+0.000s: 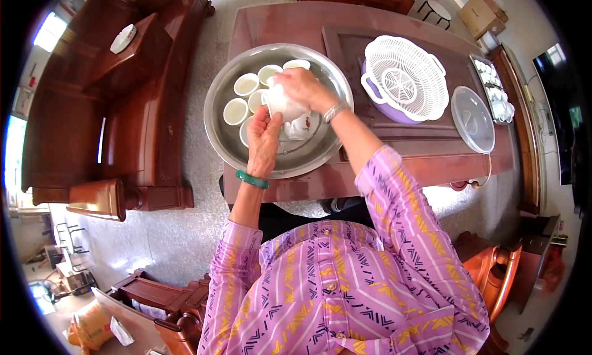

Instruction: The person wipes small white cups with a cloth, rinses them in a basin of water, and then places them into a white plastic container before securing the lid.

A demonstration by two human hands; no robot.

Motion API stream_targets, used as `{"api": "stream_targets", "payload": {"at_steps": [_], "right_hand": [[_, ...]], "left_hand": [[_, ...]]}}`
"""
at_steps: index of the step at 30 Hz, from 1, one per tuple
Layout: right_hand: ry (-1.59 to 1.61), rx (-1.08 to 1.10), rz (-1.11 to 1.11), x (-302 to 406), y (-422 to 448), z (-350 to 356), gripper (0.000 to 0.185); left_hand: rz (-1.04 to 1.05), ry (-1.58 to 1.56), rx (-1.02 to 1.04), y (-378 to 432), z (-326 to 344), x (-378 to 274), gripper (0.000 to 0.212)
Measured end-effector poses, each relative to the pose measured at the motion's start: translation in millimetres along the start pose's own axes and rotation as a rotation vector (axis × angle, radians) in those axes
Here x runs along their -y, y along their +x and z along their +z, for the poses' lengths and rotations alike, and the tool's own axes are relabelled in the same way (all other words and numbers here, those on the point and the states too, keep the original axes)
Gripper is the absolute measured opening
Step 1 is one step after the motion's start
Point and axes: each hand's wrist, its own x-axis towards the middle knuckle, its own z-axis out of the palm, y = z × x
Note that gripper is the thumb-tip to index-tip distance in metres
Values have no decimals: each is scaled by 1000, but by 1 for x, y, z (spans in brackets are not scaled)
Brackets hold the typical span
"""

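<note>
A large round stainless-steel basin (217,123) sits in front of me on the table. Over it my left hand (264,135) pinches the edge of a white vessel (283,103), which looks like a cup. My right hand (300,84) is closed around its upper side and slightly blurred. Several white cups, such as one at the left (236,111) and one at the back (246,84), stand upright inside the basin. Below my hands, a white cup with a printed red mark (299,127) lies in the basin, partly hidden.
Right of the basin, a white plastic colander (402,77) rests in a purple basin (393,112). Beyond are a clear round lid (472,119) and a tray of white cups (494,89). The reddish wooden table's (277,22) front edge is close to me; a wooden bench (134,137) stands left.
</note>
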Motion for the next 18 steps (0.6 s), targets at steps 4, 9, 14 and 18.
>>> {"api": "stream_targets", "payload": {"at_steps": [4,9,14,18], "right_hand": [[142,84,272,24,-14,1,38],[-435,-310,-240,58,-36,19,38],[165,360,366,5,-6,-13,35],[96,183,53,11,-12,-2,32]], "left_hand": [[116,74,7,8,-9,6,19],[54,238,22,6,-20,13,19],[56,244,115,-8,11,-12,4],[67,632,103,3,-10,-3,9]]}}
